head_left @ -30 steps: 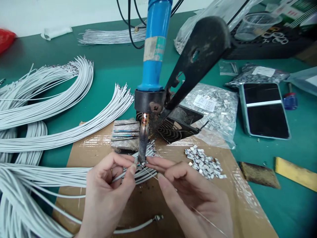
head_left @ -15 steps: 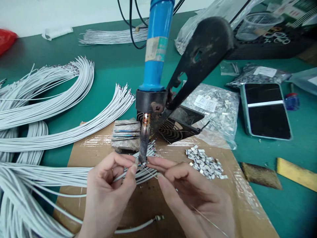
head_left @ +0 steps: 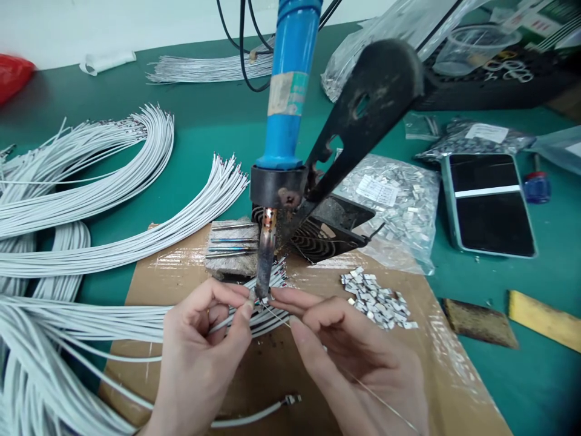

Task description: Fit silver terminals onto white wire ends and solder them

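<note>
A blue-handled soldering iron is clamped upright in a black stand, its tip pointing down between my hands. My left hand pinches the end of a white cable right at the tip. My right hand is closed around a thin strand of solder wire, which runs from the palm up to the tip. A small metal connector sits under the tip, partly hidden by fingertips. Behind my hands lie the ends of more white cables.
Bundles of white cables cover the left side. Loose metal connectors are piled on the cardboard; one cable with a connector lies in front. A bag of connectors, a phone and sponges are at right.
Both hands keep almost the same position at the iron's tip. The whole view has shifted very slightly; nothing has been let go or picked up.
</note>
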A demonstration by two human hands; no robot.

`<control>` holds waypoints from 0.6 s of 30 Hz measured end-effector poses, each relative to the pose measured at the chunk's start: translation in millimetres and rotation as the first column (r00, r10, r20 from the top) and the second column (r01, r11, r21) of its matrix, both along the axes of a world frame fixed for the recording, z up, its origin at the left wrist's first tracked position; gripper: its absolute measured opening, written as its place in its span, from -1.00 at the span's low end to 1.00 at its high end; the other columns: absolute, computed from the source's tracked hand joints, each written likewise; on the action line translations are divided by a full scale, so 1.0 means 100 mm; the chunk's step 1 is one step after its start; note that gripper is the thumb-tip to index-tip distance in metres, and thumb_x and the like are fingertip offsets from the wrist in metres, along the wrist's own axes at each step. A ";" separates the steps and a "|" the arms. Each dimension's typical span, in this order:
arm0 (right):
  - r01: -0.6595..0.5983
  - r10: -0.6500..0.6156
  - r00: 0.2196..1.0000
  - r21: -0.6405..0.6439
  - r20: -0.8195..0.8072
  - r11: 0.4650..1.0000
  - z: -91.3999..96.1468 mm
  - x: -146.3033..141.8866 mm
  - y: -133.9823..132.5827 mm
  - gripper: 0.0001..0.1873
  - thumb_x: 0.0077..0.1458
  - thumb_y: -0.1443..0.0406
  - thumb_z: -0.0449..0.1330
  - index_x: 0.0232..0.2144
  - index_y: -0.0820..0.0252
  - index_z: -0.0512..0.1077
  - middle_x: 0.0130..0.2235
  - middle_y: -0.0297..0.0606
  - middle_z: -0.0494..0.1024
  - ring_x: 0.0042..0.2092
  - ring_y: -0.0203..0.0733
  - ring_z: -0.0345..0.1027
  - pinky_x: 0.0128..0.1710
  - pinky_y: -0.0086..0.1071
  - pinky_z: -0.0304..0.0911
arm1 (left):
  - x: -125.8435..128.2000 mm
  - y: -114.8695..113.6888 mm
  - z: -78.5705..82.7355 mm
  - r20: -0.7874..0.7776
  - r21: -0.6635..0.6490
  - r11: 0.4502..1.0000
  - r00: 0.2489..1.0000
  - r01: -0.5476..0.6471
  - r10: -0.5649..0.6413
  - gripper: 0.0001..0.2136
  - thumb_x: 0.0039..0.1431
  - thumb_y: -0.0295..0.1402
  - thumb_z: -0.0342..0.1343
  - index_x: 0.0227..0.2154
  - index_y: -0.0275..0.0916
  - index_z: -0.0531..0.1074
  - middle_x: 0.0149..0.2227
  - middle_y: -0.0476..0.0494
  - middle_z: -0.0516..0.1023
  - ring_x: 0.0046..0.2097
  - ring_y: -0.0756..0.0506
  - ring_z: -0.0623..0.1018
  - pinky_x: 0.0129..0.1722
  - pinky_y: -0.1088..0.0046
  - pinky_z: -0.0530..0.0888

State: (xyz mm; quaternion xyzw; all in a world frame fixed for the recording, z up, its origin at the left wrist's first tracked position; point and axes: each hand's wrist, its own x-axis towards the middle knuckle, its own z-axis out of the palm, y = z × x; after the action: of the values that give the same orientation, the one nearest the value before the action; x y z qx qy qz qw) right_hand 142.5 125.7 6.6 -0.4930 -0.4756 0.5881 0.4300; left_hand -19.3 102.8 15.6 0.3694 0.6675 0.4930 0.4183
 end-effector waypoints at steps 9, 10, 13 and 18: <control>-0.003 0.003 1.000 0.009 -0.002 1.000 0.03 0.00 0.00 -0.80 0.23 0.27 0.34 -0.47 0.03 0.53 -0.06 -0.39 0.75 -0.04 -0.26 0.68 -0.04 -0.67 0.47 | 0.00 -0.01 0.00 0.012 0.014 1.000 1.000 -0.011 0.011 -0.87 0.17 -0.54 0.29 -0.46 -0.22 0.55 -0.29 0.00 0.70 -0.41 0.11 0.64 -0.43 0.82 0.47; -0.003 0.003 1.000 0.007 -0.004 1.000 0.03 0.00 0.00 -0.80 0.23 0.28 0.34 -0.47 0.03 0.53 -0.06 -0.38 0.75 -0.03 -0.25 0.68 -0.03 -0.66 0.47 | 0.01 0.00 0.01 0.012 0.011 1.000 1.000 -0.012 0.012 -0.87 0.17 -0.54 0.29 -0.47 -0.22 0.56 -0.29 -0.01 0.70 -0.41 0.10 0.64 -0.43 0.81 0.47; 0.005 -0.005 1.000 -0.003 0.000 1.000 0.03 0.00 -0.02 -0.80 0.23 0.27 0.35 -0.47 0.05 0.53 -0.04 -0.34 0.75 -0.04 -0.22 0.68 -0.02 -0.62 0.49 | 0.02 -0.01 0.02 0.018 0.002 0.999 0.999 -0.037 0.037 -0.87 0.16 -0.52 0.30 -0.47 -0.22 0.56 -0.30 -0.02 0.70 -0.42 0.10 0.63 -0.42 0.80 0.47; 0.013 -0.013 1.000 -0.019 -0.001 1.000 0.02 0.00 -0.01 -0.79 0.22 0.24 0.35 -0.48 0.05 0.54 -0.06 -0.32 0.75 -0.07 -0.21 0.69 -0.04 -0.59 0.50 | 0.02 -0.02 0.04 0.032 -0.010 1.000 0.999 -0.024 0.024 -0.87 0.15 -0.51 0.30 -0.47 -0.22 0.55 -0.30 -0.04 0.70 -0.38 0.07 0.64 -0.38 0.76 0.49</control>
State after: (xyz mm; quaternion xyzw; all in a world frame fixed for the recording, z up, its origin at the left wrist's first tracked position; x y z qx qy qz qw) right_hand 142.0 124.4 8.9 -0.5001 -0.4664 0.5900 0.4293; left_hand -17.4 100.8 19.7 0.3514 0.6675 0.5006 0.4247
